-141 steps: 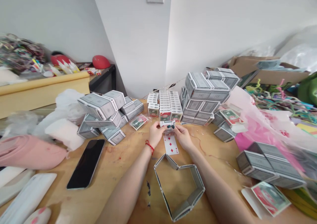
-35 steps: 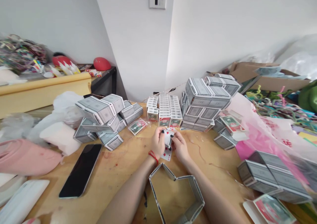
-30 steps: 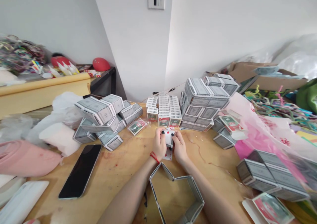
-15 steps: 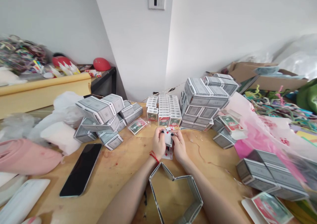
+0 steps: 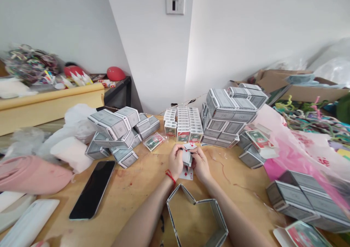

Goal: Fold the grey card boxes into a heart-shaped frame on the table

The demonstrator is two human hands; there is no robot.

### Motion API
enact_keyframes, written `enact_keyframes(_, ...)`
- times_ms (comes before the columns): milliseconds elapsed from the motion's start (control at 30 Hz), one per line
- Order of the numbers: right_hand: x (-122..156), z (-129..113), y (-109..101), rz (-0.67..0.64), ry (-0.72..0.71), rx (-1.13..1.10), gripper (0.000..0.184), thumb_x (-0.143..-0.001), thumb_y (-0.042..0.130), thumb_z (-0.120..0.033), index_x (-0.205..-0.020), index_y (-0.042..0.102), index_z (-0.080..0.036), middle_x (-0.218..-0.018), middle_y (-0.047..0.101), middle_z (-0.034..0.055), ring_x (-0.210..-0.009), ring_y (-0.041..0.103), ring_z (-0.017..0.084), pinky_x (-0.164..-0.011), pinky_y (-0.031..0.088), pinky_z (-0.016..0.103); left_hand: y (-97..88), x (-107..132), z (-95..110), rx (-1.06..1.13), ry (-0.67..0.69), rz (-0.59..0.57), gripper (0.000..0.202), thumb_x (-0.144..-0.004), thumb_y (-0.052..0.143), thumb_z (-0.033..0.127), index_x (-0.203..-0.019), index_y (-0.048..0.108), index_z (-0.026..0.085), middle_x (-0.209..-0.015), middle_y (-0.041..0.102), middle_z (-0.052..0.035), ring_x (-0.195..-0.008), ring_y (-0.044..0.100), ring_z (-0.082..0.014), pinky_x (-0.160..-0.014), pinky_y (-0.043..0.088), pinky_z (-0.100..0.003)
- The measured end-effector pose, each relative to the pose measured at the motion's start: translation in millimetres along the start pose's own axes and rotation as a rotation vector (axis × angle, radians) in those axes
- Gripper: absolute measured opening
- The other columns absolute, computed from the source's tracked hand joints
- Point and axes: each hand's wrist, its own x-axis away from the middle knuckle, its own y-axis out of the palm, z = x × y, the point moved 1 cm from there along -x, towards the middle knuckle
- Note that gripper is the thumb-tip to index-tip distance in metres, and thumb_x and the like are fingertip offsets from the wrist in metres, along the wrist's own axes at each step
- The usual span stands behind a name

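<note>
My left hand (image 5: 175,161) and my right hand (image 5: 201,164) meet over the middle of the table, both closed on a playing card (image 5: 187,158) that shows its grey patterned back. Above it, a card face with red diamonds (image 5: 189,145) sticks out past my fingers. Beneath my hands a face-up diamond card (image 5: 187,174) lies on the wood, partly covered. Closer to me, between my forearms, stands a heart-like frame of joined cards (image 5: 197,200), hollow in the middle. My fingertips partly hide how the cards are gripped.
Card-built blocks are stacked at left (image 5: 112,125) and right (image 5: 229,110). Between them stand rows of card boxes (image 5: 182,125). A wrapped deck (image 5: 154,141) and a black phone (image 5: 93,190) lie on the left. Pink plastic (image 5: 276,167) and more card blocks (image 5: 306,199) occupy the right.
The card between my hands has tipped from showing its diamond face to showing its grey back. The whole view has shifted slightly; other things keep their places.
</note>
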Motion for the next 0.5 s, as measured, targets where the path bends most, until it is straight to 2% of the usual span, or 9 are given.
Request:
enact_keyframes(167, 0.4, -0.8, -4.0, -0.048, 0.057, -0.068, 0.011, -0.069, 0.053, -0.028, -0.076, 0.046, -0.023, -0.05, 0.05, -0.0067, -0.033, 0.046, 0.011, -0.029, 0.035, 0.023, 1.4, -0.8, 1.9, 0.031, -0.033, -0.021, 0.012, -0.073, 0.04, 0.021, -0.071, 0.051, 0.018, -0.056, 0.047, 0.0031, -0.045, 0.04, -0.0088, -0.041, 0.031, -0.02)
enact_keyframes(367, 4.1, -5.7, -6.3, -0.176, 0.05, -0.048, 0.019, -0.072, 0.058, -0.035, -0.08, 0.047, -0.022, -0.044, 0.05, -0.0071, -0.028, 0.042, 0.01, -0.026, 0.023, 0.019, -1.7, -3.3, 4.7, -0.033, 0.078, 0.041, 0.015, -0.073, 0.039, 0.02, -0.065, 0.052, 0.017, -0.065, 0.053, -0.0001, -0.062, 0.048, -0.0123, -0.056, 0.038, -0.022)
enact_keyframes(500, -0.3, -3.9, -6.3, -0.112, 0.074, -0.029, 0.028, -0.074, 0.057, -0.046, -0.073, 0.041, -0.022, -0.04, 0.045, -0.009, -0.026, 0.041, 0.009, -0.026, 0.023, 0.018, -4.5, -1.8, 4.8, -0.047, 0.092, -0.013, 0.017, -0.074, 0.037, 0.022, -0.066, 0.052, 0.018, -0.064, 0.053, 0.0001, -0.059, 0.047, -0.0126, -0.054, 0.036, -0.022)
